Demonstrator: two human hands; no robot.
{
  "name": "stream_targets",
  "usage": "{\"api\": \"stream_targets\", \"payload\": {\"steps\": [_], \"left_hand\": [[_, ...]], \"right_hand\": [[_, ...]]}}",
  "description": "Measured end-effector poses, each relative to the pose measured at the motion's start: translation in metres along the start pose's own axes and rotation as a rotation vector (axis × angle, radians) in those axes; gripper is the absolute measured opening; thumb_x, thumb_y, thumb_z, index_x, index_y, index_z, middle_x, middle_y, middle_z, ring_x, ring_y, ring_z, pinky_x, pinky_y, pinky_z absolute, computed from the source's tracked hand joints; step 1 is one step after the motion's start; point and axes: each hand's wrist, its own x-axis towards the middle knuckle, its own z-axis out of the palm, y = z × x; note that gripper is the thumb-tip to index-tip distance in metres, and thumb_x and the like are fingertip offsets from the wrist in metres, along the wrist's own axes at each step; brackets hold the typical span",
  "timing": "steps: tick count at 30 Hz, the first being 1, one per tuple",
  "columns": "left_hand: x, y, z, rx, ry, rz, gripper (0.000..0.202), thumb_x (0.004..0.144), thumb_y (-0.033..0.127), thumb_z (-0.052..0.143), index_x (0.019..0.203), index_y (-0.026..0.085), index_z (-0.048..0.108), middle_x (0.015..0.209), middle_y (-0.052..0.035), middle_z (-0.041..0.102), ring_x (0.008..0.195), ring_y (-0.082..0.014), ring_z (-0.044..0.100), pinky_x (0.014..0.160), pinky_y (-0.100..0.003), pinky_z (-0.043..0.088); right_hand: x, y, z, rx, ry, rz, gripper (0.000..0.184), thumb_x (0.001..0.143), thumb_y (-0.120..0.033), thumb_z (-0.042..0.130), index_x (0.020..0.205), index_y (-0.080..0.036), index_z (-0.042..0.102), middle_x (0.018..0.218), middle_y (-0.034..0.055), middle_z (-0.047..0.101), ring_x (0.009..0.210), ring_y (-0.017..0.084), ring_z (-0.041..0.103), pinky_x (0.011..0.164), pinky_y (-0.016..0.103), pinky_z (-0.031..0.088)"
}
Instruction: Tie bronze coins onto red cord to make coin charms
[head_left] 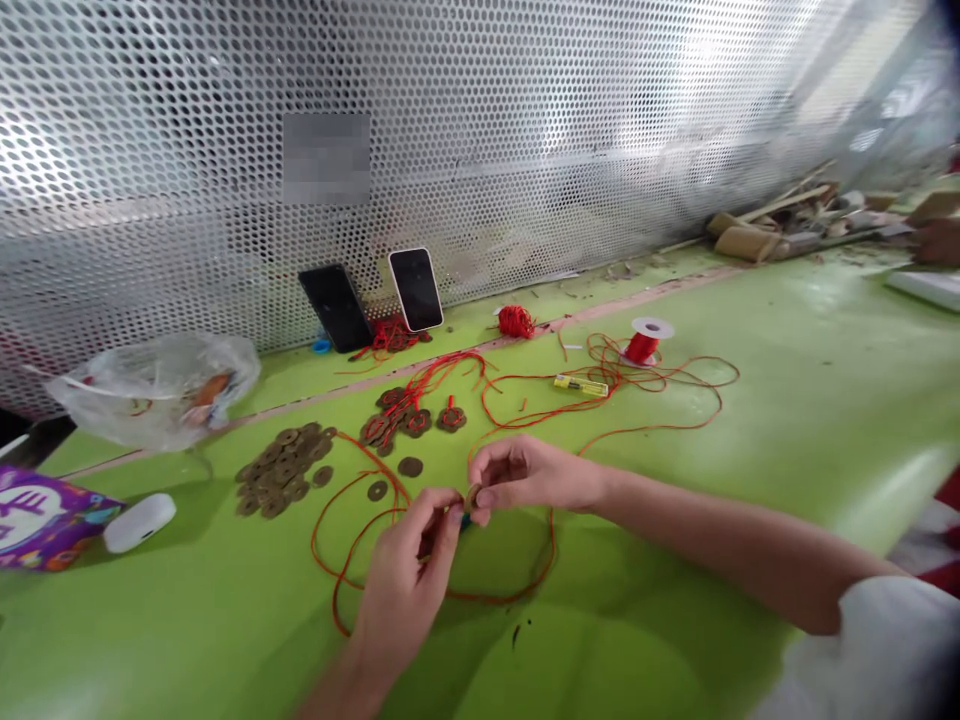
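Between the thumb and fingers of my right hand [529,475] is a brown round coin [472,496], held tilted on edge. My left hand [409,560] is closed in a pinch right beside the coin; its fingertips hide what they grip. A small blue-green spot shows just below the fingertips, too small to name. Around and beneath both hands loops a thin red cord [499,600] on the table. Two loose coins [410,467] lie just beyond my left hand, near a heap of similar coins [281,468]. Coins tied with red cord [418,423] lie behind them.
On the green table [637,620] stand a spool of red cord [643,345], a red cord bundle [516,322] and a yellow tube [581,386]. Two phones [416,290] lean on the perforated metal panel [480,130]. Left are a plastic bag [161,385], white case [140,522] and purple packet [56,520].
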Motion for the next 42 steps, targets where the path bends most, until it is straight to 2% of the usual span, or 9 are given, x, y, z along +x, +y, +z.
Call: {"api": "stream_targets", "payload": {"steps": [3, 7, 11, 18, 22, 26, 29, 35, 42], "left_hand": [[0.000, 0.002, 0.000, -0.051, -0.018, -0.031, 0.023, 0.092, 0.039, 0.045, 0.087, 0.021, 0.059, 0.067, 0.0015, 0.061, 0.062, -0.0125, 0.057, 0.052, -0.019, 0.042], [0.000, 0.001, 0.000, -0.032, -0.055, 0.003, 0.025, 0.094, 0.039, 0.043, 0.092, 0.021, 0.060, 0.069, 0.0013, 0.063, 0.055, -0.0110, 0.051, 0.051, -0.020, 0.040], [-0.001, -0.001, -0.001, 0.032, -0.036, 0.033, 0.024, 0.094, 0.037, 0.043, 0.093, 0.020, 0.060, 0.068, 0.0012, 0.063, 0.055, -0.0110, 0.053, 0.049, -0.019, 0.039], [-0.002, 0.000, 0.001, 0.093, -0.011, 0.098, 0.017, 0.093, 0.032, 0.044, 0.089, 0.020, 0.056, 0.057, 0.0043, 0.055, 0.045, -0.0092, 0.046, 0.042, -0.017, 0.034], [-0.005, 0.009, 0.005, 0.073, 0.071, 0.105, 0.013, 0.090, 0.028, 0.049, 0.101, 0.021, 0.053, 0.054, 0.0077, 0.048, 0.043, -0.0079, 0.040, 0.042, -0.017, 0.030], [-0.008, 0.018, 0.008, 0.098, 0.173, 0.120, 0.007, 0.086, 0.022, 0.053, 0.092, 0.021, 0.058, 0.051, 0.0092, 0.036, 0.043, -0.0071, 0.031, 0.044, -0.019, 0.024], [-0.008, 0.018, 0.009, 0.036, 0.185, 0.062, 0.006, 0.085, 0.024, 0.054, 0.087, 0.021, 0.059, 0.052, 0.0083, 0.034, 0.045, -0.0076, 0.030, 0.044, -0.020, 0.023], [-0.006, 0.013, 0.008, -0.171, 0.141, -0.106, 0.011, 0.085, 0.031, 0.055, 0.086, 0.020, 0.058, 0.057, 0.0050, 0.046, 0.049, -0.0087, 0.035, 0.046, -0.021, 0.026], [-0.003, 0.011, 0.004, -0.165, 0.077, -0.124, 0.014, 0.085, 0.033, 0.056, 0.084, 0.019, 0.058, 0.056, 0.0049, 0.045, 0.050, -0.0092, 0.039, 0.046, -0.020, 0.029]], "right_hand": [[0.001, 0.002, -0.001, 0.040, 0.022, -0.002, 0.034, 0.065, -0.036, 0.081, 0.079, -0.013, 0.059, 0.071, -0.0001, 0.069, 0.067, 0.008, 0.067, 0.073, 0.024, 0.051], [0.002, 0.004, -0.002, -0.001, 0.031, 0.004, 0.033, 0.067, -0.036, 0.080, 0.080, -0.012, 0.061, 0.071, 0.0007, 0.069, 0.067, 0.009, 0.066, 0.074, 0.024, 0.051], [0.001, 0.006, -0.001, -0.068, 0.031, 0.039, 0.033, 0.069, -0.037, 0.077, 0.083, -0.012, 0.062, 0.072, 0.0012, 0.069, 0.069, 0.009, 0.065, 0.077, 0.025, 0.049], [-0.002, 0.006, 0.000, -0.119, 0.040, 0.041, 0.033, 0.069, -0.040, 0.076, 0.082, -0.013, 0.062, 0.071, 0.0005, 0.067, 0.068, 0.010, 0.063, 0.077, 0.027, 0.048], [-0.003, 0.003, 0.004, -0.050, 0.042, 0.048, 0.029, 0.069, -0.036, 0.076, 0.080, -0.012, 0.062, 0.069, -0.0004, 0.066, 0.064, 0.010, 0.062, 0.075, 0.027, 0.048], [-0.004, 0.001, 0.008, 0.040, 0.023, 0.107, 0.025, 0.068, -0.031, 0.075, 0.077, -0.011, 0.062, 0.068, -0.0004, 0.067, 0.062, 0.010, 0.064, 0.073, 0.027, 0.050], [-0.004, 0.001, 0.011, 0.074, 0.037, 0.138, 0.028, 0.066, -0.032, 0.077, 0.076, -0.011, 0.063, 0.068, -0.0005, 0.067, 0.061, 0.010, 0.064, 0.072, 0.027, 0.050], [-0.004, 0.002, 0.011, 0.097, 0.061, 0.136, 0.031, 0.065, -0.035, 0.080, 0.077, -0.011, 0.063, 0.068, -0.0005, 0.067, 0.063, 0.010, 0.065, 0.074, 0.028, 0.050], [-0.002, 0.006, 0.010, 0.067, 0.123, 0.065, 0.035, 0.068, -0.039, 0.078, 0.082, -0.012, 0.061, 0.069, 0.0000, 0.067, 0.067, 0.009, 0.064, 0.078, 0.027, 0.049]]}}
